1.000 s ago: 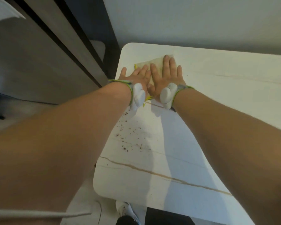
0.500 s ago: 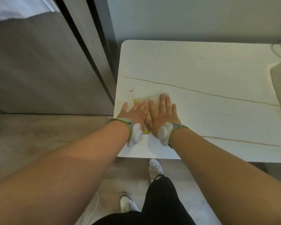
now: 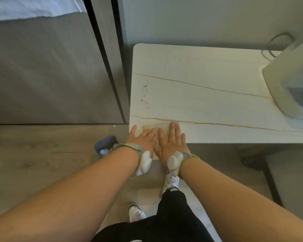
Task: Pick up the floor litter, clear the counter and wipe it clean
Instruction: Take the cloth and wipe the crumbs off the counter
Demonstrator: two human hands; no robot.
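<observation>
A pale yellow cloth (image 3: 162,127) lies flat at the near left corner of the white marble counter (image 3: 208,95), partly over its front edge. My left hand (image 3: 143,138) and my right hand (image 3: 171,140) press on it side by side, palms down, fingers spread. Most of the cloth is hidden under them. A trail of brown crumbs (image 3: 144,95) lies on the counter along its left edge, beyond the cloth.
A grey bin (image 3: 106,145) with litter in it stands on the wooden floor left of the counter's corner. A white appliance (image 3: 294,84) with a cable (image 3: 276,44) sits at the counter's right. Dark cabinet panels (image 3: 59,75) rise on the left. My shoes are below.
Both hands have dragged the cloth from the far left of the counter back to its front edge. The crumbs now lie beyond the cloth, in a thinner trail.
</observation>
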